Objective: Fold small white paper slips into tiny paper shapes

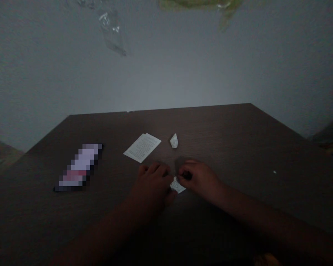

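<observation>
A small piece of printed paper (178,186) is between my two hands, low over the middle of the table. My left hand (153,186) is closed with curled fingers at its left edge, the thumb nearest me. At the paper's upper right, my right hand (200,178) is closed in a pinch. Parts of the paper are hidden by the fingers, and dim light blurs the exact grip. Just beyond the hands stands a small folded white paper shape (174,141) with a pointed top. Printed paper sheets (143,147) lie stacked slightly askew to its left.
A phone-like device (80,162) with a blurred-out screen lies on the left of the dark wooden table (211,125). A tiny white scrap (274,171) is on the right. Behind the table's far edge rises a pale wall (169,74) with clear plastic (112,33) on it.
</observation>
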### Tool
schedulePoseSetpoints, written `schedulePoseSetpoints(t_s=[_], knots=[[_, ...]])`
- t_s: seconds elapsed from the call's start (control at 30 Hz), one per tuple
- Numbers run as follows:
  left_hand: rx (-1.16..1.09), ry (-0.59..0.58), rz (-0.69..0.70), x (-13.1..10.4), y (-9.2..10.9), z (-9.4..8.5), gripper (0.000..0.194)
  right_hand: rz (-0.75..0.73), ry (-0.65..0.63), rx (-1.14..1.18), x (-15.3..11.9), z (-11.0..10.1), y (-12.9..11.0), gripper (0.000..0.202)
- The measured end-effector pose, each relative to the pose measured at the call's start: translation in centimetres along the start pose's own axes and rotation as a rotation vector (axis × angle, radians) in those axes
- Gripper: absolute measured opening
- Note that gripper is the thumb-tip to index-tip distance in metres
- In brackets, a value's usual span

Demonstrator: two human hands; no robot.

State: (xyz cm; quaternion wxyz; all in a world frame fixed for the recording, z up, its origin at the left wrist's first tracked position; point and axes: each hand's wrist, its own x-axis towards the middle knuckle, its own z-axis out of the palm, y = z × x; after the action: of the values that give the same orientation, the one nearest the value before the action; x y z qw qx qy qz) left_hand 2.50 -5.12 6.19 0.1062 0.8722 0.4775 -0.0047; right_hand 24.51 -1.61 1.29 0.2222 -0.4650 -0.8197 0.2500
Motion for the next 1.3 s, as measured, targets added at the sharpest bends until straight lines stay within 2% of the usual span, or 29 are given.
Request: schedulePoseSetpoints(t_s=[0.23,0.37,0.5,0.77,1.3], knots=[[-0.007,0.076,0.018,0.0,-0.5,1.0,0.018,0.016,0.03,-0.043,0.7,0.0,0.5,0.014],[0.002,0.049,0.013,0.1,-0.2,0.5,0.018,-0.019,0.01,-0.072,0.6,-0.3,0.8,0.011],[0.002,0.044,-0.008,0.2,0.0,0.0,0.021,-0.063,0.009,-0.11,0.0,-0.3,0.5,0.022],[-0.001,0.055,0.004,0.3,0.0,0.2,0.022,-0.004,0.022,-0.112,-0.1,0.2,0.2,0.026],[0.034,0.069,0.032,0.2,-0.2,0.4,0.021,0.015,0.029,-0.051,0.1,0.5,0.6,0.03]])
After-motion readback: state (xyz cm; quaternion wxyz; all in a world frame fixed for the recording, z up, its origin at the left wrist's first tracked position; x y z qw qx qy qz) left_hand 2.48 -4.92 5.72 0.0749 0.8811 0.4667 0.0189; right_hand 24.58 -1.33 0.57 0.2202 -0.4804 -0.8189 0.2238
